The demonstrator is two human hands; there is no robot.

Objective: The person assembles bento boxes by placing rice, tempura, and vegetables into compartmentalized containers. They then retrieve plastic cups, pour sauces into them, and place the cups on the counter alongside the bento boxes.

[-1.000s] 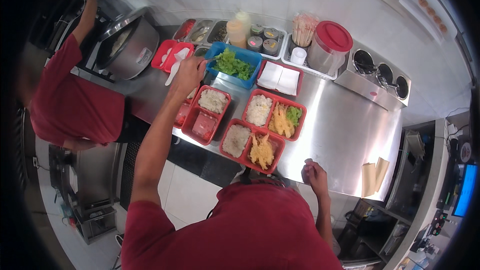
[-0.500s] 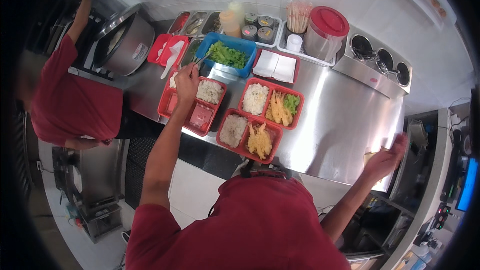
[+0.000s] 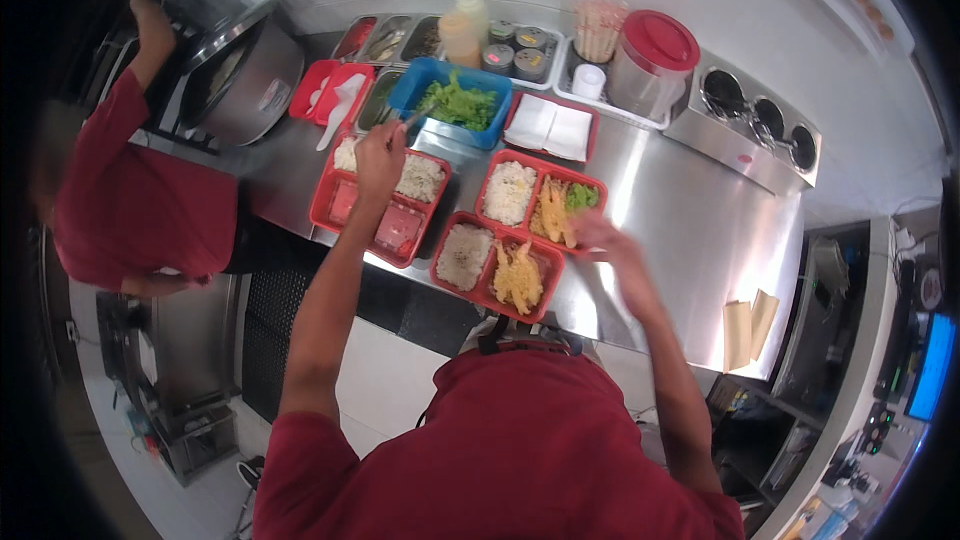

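Observation:
My left hand (image 3: 378,162) is closed around metal tongs (image 3: 415,118), whose tips reach the lettuce (image 3: 455,105) in the blue tub (image 3: 404,92). Below that hand are red compartment boxes (image 3: 318,208) with rice and bare compartments. My right hand (image 3: 612,245), blurred by motion, has its fingers stretched out and nothing visible in them. It is over the right edge of a red box (image 3: 540,168) holding rice (image 3: 509,192), battered fried pieces (image 3: 552,210) and lettuce (image 3: 581,197). Nearer me, another red box (image 3: 489,308) contains rice (image 3: 464,255) and battered fried pieces (image 3: 517,278).
Squeeze bottles (image 3: 460,40), shaker jars (image 3: 529,64) and a red-lidded pitcher (image 3: 645,75) line the wall. A steel utensil holder (image 3: 740,145) stands right, brown paper pieces (image 3: 738,335) near the counter's right end. At left, a co-worker (image 3: 150,200) is beside a large cooker (image 3: 250,90).
My right hand has swung left from the brown paper pieces to the far right box. My left hand stays by the tub with the tongs. The co-worker's raised hand has shifted left.

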